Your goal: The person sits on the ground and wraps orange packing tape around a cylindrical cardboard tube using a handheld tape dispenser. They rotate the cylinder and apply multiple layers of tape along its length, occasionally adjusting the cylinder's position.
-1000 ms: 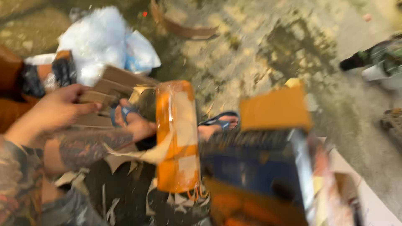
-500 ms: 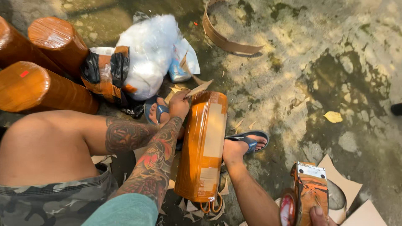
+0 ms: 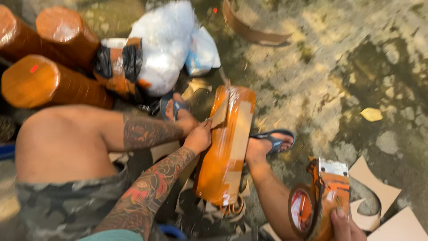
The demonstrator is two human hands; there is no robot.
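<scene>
**Wrapped parcel and tape dispenser**

Orange-wrapped cylindrical parcel (image 3: 225, 147): glossy film covers it, with a pale brown paper strip running along its length. It stands tilted on the floor between the person's feet, upper end leaning away, a loose paper flap at the top. The left hand (image 3: 198, 138) touches its upper left edge. Orange tape dispenser (image 3: 321, 196): toothed metal blade uppermost, tape roll at its left side, gripped from below by the right hand (image 3: 345, 227), well apart from the parcel.

Left hand (image 3: 198, 138) presses taped orange parcel (image 3: 225, 147); right hand (image 3: 345, 227) grips tape dispenser (image 3: 323, 196).
</scene>
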